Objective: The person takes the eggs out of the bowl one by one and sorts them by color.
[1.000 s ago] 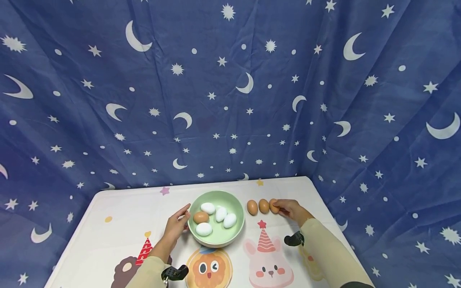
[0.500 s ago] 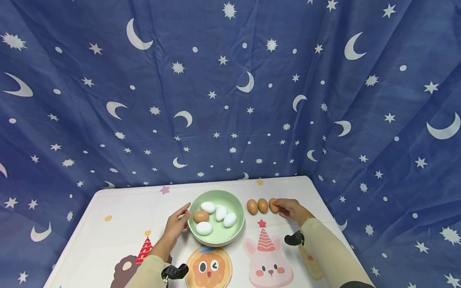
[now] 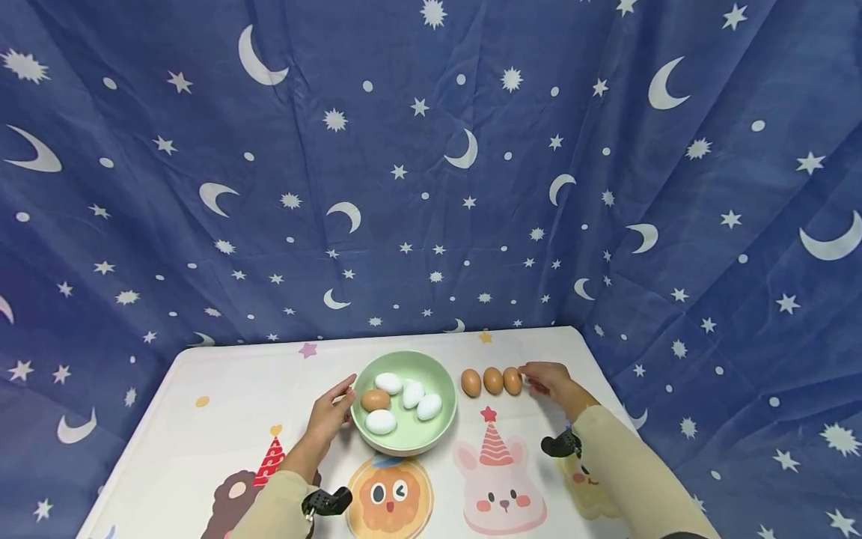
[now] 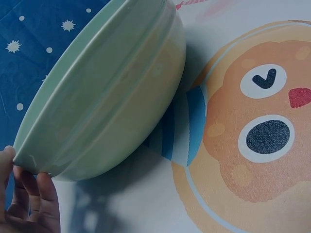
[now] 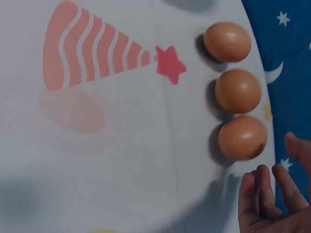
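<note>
Your right hand [image 3: 548, 379] no longer touches the rightmost brown egg [image 3: 512, 381], as it does half a second ago; it now sits a little farther right, your fingers [image 5: 286, 187] just clear of the shell.

Curtained nook, kind of room unclear: starry blue drape [image 3: 377, 172] behind a cartoon-printed white table [image 3: 229, 419].

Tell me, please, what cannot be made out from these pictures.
Left wrist view: the white eggs and brown egg inside the green bowl, hidden by its wall.
Left wrist view: part of the left hand, cut off by the left and bottom edges.
Right wrist view: part of the right hand, cut off by the right and bottom edges.
Head view: part of the printed bear, covered by the left sleeve.
</note>
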`<state>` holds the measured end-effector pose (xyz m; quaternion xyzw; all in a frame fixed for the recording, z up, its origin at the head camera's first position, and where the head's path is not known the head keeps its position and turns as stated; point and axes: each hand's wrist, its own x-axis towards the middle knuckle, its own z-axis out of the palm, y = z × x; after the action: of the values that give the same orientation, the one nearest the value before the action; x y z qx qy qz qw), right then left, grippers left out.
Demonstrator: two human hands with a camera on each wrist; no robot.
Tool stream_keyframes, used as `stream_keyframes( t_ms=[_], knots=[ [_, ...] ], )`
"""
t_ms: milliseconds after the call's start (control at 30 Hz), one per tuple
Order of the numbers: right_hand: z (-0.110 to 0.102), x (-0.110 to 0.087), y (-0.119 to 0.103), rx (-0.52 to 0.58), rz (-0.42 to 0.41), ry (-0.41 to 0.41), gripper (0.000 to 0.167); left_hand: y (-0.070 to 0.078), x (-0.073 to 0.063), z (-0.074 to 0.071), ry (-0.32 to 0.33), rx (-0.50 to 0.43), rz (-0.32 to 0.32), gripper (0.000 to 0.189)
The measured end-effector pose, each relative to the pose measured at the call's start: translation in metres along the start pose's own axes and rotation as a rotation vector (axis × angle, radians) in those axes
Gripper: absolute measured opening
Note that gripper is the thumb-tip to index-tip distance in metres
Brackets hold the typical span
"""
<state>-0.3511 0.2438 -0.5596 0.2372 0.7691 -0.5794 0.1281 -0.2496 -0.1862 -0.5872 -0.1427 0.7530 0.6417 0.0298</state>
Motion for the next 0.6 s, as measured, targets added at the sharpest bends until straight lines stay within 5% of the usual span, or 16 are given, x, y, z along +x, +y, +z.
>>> stream_keyframes(
  t_ms=[267,600],
  knots=[
    [0.017,-0.010,-0.025,-0.033,-0.145,-0.073,0.050,0.002,0.002,0.000,0.007,0.015,-0.004,0.044],
    [0.062,-0.049,-0.058,-0.053,-0.322,-0.130,0.040,0.000,0.002,0.001,0.011,0.018,0.000,0.043]
  ],
)
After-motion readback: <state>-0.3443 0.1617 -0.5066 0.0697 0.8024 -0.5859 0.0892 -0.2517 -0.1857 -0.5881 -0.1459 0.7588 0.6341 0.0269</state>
